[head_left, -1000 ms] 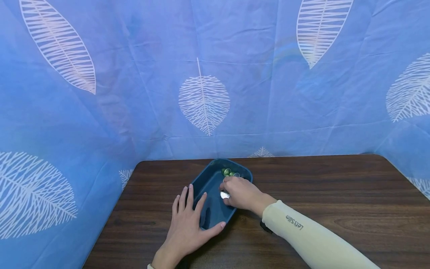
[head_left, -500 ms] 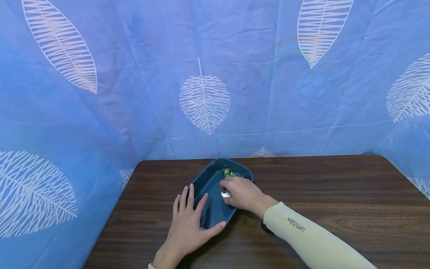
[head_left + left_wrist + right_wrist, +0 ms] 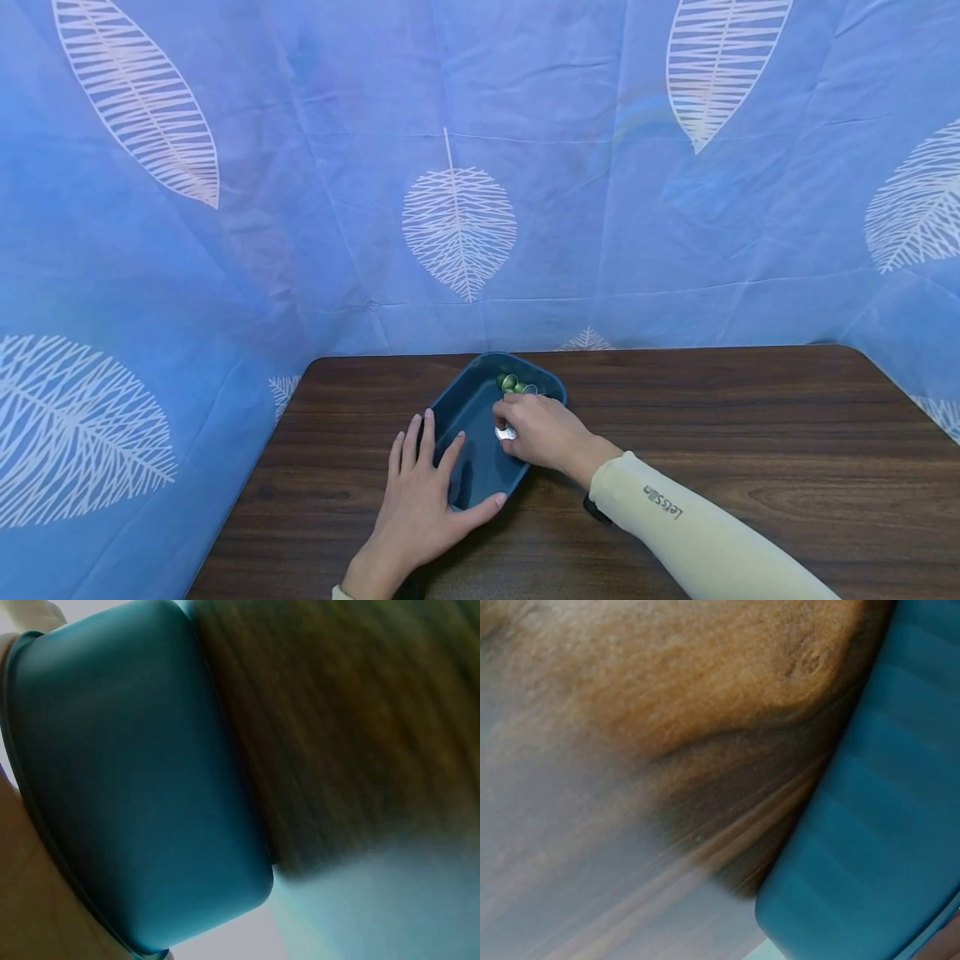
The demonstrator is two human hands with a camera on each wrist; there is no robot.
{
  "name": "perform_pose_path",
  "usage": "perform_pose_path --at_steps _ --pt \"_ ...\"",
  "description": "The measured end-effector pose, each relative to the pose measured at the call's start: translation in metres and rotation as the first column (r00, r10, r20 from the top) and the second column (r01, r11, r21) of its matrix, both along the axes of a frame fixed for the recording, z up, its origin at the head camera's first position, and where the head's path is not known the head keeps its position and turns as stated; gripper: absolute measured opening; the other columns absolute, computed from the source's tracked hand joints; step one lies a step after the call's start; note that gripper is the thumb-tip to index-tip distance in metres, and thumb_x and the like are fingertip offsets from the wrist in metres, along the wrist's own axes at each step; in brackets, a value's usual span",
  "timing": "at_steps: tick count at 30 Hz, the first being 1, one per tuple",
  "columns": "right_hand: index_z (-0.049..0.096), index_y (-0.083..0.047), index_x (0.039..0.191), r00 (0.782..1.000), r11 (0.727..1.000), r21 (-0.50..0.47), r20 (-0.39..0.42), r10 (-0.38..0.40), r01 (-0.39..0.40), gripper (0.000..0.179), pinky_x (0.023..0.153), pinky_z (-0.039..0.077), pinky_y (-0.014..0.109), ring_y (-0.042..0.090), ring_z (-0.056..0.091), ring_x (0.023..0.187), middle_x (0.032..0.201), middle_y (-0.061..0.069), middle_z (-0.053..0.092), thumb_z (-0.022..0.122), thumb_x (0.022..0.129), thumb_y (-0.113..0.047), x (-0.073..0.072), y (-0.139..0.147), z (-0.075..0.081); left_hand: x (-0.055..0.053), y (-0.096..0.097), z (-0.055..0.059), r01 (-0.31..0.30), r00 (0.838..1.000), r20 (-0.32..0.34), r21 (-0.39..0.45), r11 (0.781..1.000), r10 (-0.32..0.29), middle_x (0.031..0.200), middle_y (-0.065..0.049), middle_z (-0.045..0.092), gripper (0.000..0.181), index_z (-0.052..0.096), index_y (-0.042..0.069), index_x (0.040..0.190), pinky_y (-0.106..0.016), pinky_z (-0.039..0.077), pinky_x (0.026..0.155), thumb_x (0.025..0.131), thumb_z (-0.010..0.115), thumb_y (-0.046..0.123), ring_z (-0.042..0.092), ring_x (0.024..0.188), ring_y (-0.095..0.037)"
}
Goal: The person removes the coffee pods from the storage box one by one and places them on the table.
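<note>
A dark blue oblong tray (image 3: 483, 479) lies slantwise on the brown table. My left hand (image 3: 416, 508) rests over its near left side, fingers spread, with the thumb by the near end. In the left wrist view, that hand lies along the rim above the tray's outer wall (image 3: 142, 787). My right hand (image 3: 542, 429) reaches over the right rim and pinches a small shiny silver piece (image 3: 506, 433) above the tray floor; the fingers hide most of it, and I cannot tell its kind. Just beyond that hand, several small green things with round shiny rims (image 3: 511, 383) sit at the tray's far end.
The dark wood-grain table (image 3: 712, 433) extends to both sides of the tray, its far edge just behind it. A blue cloth (image 3: 337, 208) with white leaf prints hangs behind and at the sides. The right wrist view mostly shows the tray's outer wall (image 3: 877, 817) and tabletop.
Both hands keep their places at the tray. The silver piece shows slightly less between the right fingers, and the head view has shifted a little.
</note>
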State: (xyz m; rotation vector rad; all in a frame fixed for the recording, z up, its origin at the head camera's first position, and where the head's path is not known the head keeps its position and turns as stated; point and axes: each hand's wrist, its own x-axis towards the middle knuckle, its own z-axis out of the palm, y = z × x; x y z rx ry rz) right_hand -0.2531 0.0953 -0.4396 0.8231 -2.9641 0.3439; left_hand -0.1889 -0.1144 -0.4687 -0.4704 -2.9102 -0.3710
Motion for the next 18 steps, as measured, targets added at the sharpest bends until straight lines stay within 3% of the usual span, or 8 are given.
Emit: perform_pose_path --at_steps 18 --pt "0.066 -0.022 0.094 0.999 0.999 -0.004 0.008 -0.031 0.031 0.013 0.068 0.052 0.026 0.006 0.053 0.071 0.087 -0.008 0.061 0.073 0.086 -0.029 0.0008 -0.0007 0.0007 -0.0004 -0.0004 -0.0012 -0.001 1.000 -0.027 -0.015 1.000 0.000 0.162 -0.012 0.015 0.098 0.045 0.033 0.145 -0.060 0.007 0.116 0.070 0.032 0.094 0.005 0.150 -0.033"
